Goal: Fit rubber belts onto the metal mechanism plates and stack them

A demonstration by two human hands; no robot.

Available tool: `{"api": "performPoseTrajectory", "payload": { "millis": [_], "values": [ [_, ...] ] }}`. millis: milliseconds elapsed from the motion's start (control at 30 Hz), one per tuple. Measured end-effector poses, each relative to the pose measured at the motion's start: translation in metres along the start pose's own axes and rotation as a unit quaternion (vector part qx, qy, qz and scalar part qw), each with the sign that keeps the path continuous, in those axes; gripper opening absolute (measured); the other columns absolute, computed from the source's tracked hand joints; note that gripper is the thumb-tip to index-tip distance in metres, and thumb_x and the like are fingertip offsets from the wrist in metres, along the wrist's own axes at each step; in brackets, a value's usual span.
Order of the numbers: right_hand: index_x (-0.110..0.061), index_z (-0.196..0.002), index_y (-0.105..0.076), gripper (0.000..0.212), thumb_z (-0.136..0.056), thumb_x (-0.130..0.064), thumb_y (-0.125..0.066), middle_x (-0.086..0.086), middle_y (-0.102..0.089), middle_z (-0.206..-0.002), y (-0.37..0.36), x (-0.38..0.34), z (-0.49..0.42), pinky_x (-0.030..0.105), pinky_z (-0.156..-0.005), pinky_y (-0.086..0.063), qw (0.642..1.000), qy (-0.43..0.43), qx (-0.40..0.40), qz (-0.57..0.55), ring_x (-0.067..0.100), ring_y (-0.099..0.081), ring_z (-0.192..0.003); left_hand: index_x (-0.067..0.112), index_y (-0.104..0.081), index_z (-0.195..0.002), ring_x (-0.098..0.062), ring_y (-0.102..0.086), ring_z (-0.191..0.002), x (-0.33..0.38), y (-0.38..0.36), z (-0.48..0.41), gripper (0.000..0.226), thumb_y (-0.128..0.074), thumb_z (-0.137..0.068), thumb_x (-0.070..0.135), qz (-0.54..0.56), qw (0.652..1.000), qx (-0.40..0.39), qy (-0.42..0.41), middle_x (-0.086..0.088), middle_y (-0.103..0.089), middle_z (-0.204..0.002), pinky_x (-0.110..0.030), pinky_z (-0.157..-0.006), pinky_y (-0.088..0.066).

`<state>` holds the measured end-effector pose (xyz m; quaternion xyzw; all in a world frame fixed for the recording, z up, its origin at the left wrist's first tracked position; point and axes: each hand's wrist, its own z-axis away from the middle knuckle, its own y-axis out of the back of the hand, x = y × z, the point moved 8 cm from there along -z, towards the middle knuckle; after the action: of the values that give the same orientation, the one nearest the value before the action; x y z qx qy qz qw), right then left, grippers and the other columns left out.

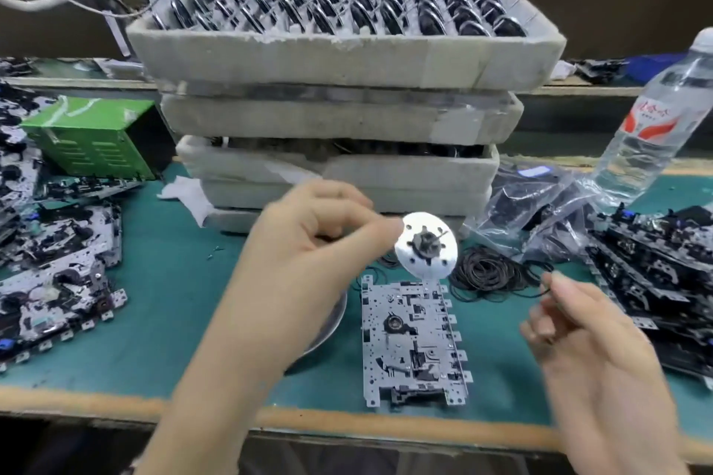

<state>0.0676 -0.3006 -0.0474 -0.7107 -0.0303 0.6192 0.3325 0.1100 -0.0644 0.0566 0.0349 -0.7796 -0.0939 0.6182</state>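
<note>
Left hand (308, 227) pinches the flywheel disc (426, 245) mid-frame, hub facing up, probably so the belt can loop on. Right hand (578, 328) pinches one rubber belt (542, 281) at lower right. The metal plate (413, 339) lies flat at bottom centre, ready.

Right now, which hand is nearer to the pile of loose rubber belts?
The right hand, just right of the pile, pinching one belt. The left hand is farther left, holding a round disc.
</note>
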Motion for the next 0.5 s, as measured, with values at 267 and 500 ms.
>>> {"api": "performPoseTrajectory", "payload": {
  "millis": [267, 500],
  "values": [
    [-0.007, -0.051, -0.064, 0.017, -0.061, -0.017, -0.073, 0.002, -0.042, -0.048, -0.04, -0.006, 0.022, 0.016, -0.043, -0.037, 0.992, -0.08, -0.068, 0.065, 0.01, -0.038, -0.044, 0.027, -0.074, -0.057, 0.008, -0.057, -0.081, -0.076, -0.018, 0.039, 0.026, -0.071, -0.057, 0.053, 0.05, 0.993, 0.014, 0.102, 0.024, -0.061, -0.091, -0.001, -0.066, -0.037],
    [-0.011, -0.061, -0.072, 0.02, -0.055, -0.029, -0.078, -0.002, -0.056, -0.056, -0.05, 0.003, 0.04, 0.021, -0.057, -0.036, 0.981, -0.052, -0.097, 0.16, 0.008, -0.044, -0.057, 0.03, -0.075, -0.06, 0.006, -0.056, -0.083, -0.08, -0.018, 0.046, 0.018, -0.074, -0.065, 0.047, 0.057, 0.994, 0.017, 0.094, 0.025, -0.06, -0.093, -0.006, -0.068, -0.041]
  ]
}}
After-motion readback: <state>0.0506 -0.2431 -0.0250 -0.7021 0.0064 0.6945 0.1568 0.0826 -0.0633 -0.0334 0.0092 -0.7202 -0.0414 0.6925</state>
